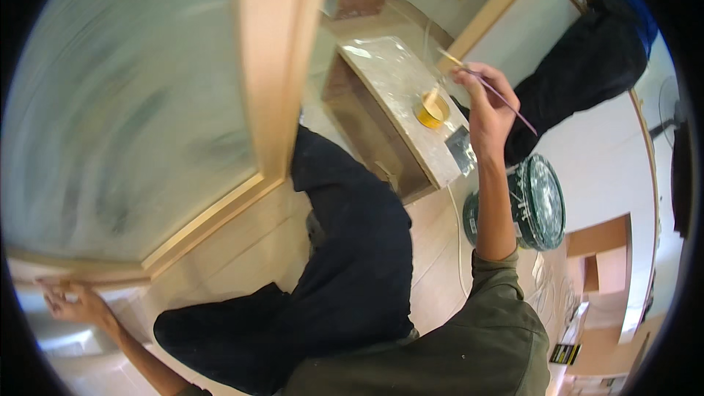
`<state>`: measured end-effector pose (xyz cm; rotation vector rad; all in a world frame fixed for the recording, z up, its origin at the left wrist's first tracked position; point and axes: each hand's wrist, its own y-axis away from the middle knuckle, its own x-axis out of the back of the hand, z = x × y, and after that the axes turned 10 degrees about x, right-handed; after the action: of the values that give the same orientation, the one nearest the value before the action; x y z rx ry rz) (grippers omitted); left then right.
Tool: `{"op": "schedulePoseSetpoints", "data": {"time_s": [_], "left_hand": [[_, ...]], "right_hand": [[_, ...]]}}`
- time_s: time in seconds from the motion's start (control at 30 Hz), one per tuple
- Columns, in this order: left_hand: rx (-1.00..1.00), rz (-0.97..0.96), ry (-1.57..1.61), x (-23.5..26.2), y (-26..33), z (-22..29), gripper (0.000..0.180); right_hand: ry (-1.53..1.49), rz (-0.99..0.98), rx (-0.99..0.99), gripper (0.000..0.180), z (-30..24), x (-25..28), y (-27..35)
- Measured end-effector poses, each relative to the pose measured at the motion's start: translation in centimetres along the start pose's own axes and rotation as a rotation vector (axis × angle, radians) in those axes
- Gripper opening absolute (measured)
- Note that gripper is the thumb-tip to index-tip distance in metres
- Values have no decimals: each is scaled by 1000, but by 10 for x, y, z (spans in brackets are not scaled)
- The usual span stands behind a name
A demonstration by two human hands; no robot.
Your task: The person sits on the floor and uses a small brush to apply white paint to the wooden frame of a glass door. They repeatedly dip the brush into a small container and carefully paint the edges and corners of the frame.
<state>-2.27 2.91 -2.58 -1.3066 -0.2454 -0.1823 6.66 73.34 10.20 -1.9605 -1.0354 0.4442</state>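
My right hand (488, 106) is raised, its fingers closed round a thin paintbrush (506, 101) with a purple handle; the pale tip points up and left. Low on the left, my left hand (79, 306) grips the bottom edge of a wood-framed glass panel (275, 66), fingers lying along the rail. The glass looks hazy, with smears across it. Beyond my knee, a small yellow tin (431, 111) stands on an upturned drawer-like wooden box (389, 66). A pale stick or brush handle leans in the tin.
Dark green lidded buckets (539, 202), splashed with white, stand right of my forearm. A cable (460, 249) runs over the tiled floor. Another person in dark trousers (594, 59) is at the upper right, beside a wooden-edged panel. Cabinet parts (601, 257) stand further right.
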Motion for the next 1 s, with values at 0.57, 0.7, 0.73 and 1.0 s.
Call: {"op": "schedulePoseSetpoints", "data": {"time_s": [0.57, 0.7, 0.73, 1.0], "left_hand": [[169, -10, 27, 7, -22, 7, 55], [102, 15, 28, 6, -23, -6, 53], [86, 13, 45, 6, -22, -1, 52], [88, 1, 29, 9, -22, -2, 50]], "right_hand": [[670, -190, -255, 29, 128, 113, 61], [690, -214, -267, 30, 130, 114, 59], [700, -222, -274, 30, 130, 114, 59], [729, -302, -268, 25, 129, 113, 56]]}}
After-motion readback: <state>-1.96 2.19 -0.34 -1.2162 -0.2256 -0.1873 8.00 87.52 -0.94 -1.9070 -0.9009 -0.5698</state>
